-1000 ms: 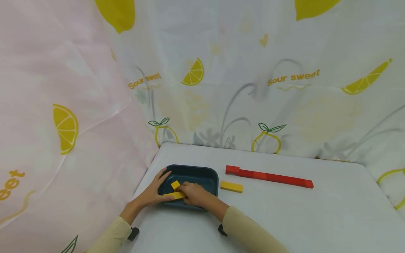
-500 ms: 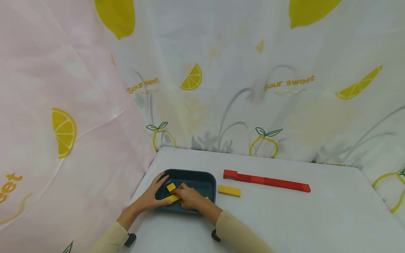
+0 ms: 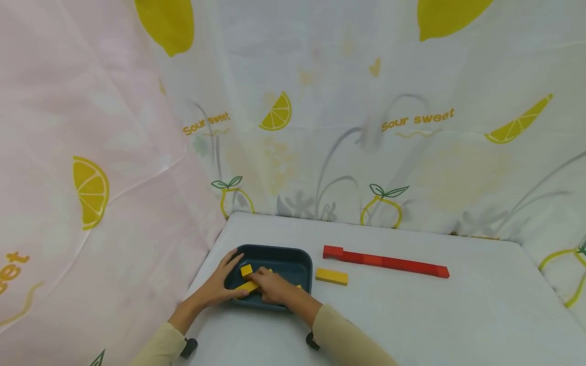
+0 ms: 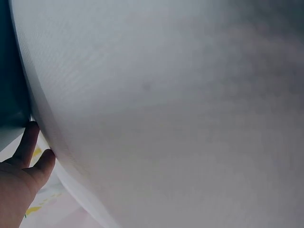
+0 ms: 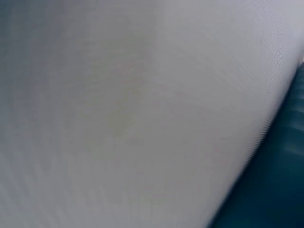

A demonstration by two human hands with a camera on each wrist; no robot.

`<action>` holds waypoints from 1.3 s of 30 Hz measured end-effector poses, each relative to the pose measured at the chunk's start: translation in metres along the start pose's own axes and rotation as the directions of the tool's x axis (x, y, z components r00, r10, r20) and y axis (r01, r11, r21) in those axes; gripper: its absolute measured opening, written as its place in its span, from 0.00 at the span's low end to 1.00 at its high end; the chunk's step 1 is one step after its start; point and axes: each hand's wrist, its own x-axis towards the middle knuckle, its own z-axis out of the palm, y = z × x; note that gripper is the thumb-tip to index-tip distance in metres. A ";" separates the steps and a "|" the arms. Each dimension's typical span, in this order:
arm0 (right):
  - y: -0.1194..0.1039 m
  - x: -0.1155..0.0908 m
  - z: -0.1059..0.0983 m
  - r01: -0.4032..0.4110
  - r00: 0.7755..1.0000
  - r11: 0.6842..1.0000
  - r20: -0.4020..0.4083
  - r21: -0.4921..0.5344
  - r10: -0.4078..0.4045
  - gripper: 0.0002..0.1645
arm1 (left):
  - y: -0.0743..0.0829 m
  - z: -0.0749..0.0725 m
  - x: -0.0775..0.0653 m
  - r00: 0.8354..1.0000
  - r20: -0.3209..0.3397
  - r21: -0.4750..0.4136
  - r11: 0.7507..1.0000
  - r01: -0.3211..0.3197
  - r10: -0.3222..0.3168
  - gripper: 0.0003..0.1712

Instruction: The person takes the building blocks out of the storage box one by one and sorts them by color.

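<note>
In the head view, my left hand (image 3: 217,285) holds the left side of a dark blue rectangular tray (image 3: 293,254), fingers along the rim and thumb by the left end of a yellow block (image 3: 248,287). Two of its fingers (image 4: 29,142) touch the tray's outer wall in the left wrist view. My right hand (image 3: 274,285) reaches into the tray and grips the yellow block's right end; its fingertips are partly hidden. A small yellow block (image 3: 246,270) sits just beyond the index finger. Other bits of yellow show behind and beside the right hand.
Right of the tray, a yellow rectangular block (image 3: 331,276) lies on the white table (image 3: 412,315). Behind it stretches a long row of red blocks (image 3: 386,262), with a raised piece at its left end. Lemon-printed curtains (image 3: 320,152) hang behind and at left.
The head view has tilted slightly, shifting everything down and a little left. In the tray, the yellow block tilts a bit more, and a bit of yellow now shows behind my right hand.
</note>
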 end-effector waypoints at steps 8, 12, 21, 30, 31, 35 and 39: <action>0.000 -0.002 -0.004 0.048 0.997 0.999 -0.062 0.024 -0.046 0.22 | 0.000 -0.003 0.000 1.000 -0.007 0.000 1.000 -0.027 0.027 0.57; 0.000 -0.005 -0.005 0.063 0.994 0.997 -0.088 0.034 -0.060 0.24 | -0.001 -0.003 0.000 0.999 0.001 0.006 0.999 -0.036 0.036 0.57; 0.002 -0.008 -0.003 0.027 0.997 1.000 -0.078 -0.005 -0.028 0.21 | -0.001 0.001 -0.003 0.999 0.000 -0.005 0.999 -0.045 0.045 0.57; 0.001 -0.006 -0.003 0.003 0.997 1.000 -0.081 0.026 -0.001 0.22 | 0.000 0.001 -0.002 0.999 0.003 0.015 0.999 -0.032 0.032 0.57; 0.001 -0.006 -0.004 -0.003 0.997 0.999 -0.083 0.037 0.006 0.22 | 0.000 0.001 -0.002 1.000 0.003 0.017 0.999 -0.029 0.029 0.57; 0.002 -0.003 -0.006 -0.002 0.994 0.997 -0.105 0.076 0.010 0.21 | 0.000 0.000 -0.001 1.000 -0.008 0.022 1.000 -0.022 0.022 0.57; 0.006 -0.004 -0.006 0.003 0.994 0.996 -0.110 0.087 0.006 0.20 | 0.000 0.001 0.002 1.000 0.002 0.025 1.000 -0.018 0.018 0.57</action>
